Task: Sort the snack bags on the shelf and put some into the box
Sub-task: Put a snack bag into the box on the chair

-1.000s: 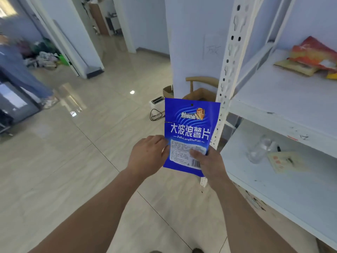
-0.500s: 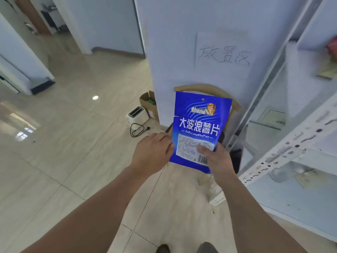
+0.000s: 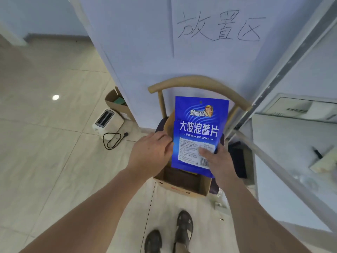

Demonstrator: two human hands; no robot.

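**Blue bag held over open box on chair**

Blue bag (image 3: 198,136) upright, label side to camera, gripped w/ both hands at lower part. Right hand (image 3: 219,161) at bag's lower right corner: thumb (image 3: 205,152) pressed on the white label near the barcode, other fingers behind, out of sight, so a pinch. Left hand (image 3: 151,154) at bag's left edge, fingers curled in to that edge; fingertips touching it, how far round the back can't tell. Bag's bottom edge above the open box (image 3: 184,187), partly covering its mouth; bag not inside yet.

Box: brown cardboard, flaps up, sitting on chair (image 3: 197,82) seat. Inside dark; something yellow just visible under bag's bottom edge, can't tell what. Chair has curved wooden backrest, set against white wall.

Paper sign (image 3: 218,26) w/ handwritten characters on wall above chair. White shelf (image 3: 284,139) to the right, perforated upright running diagonally; pen and pale sheet on its board at far right, blurred.

On tiled floor to the left: white toaster (image 3: 107,121) w/ black cord coiled beside it, and a 2nd open carton (image 3: 114,101) just behind it by wall corner. Two feet in dark sandals (image 3: 184,227) at bottom, near the chair.
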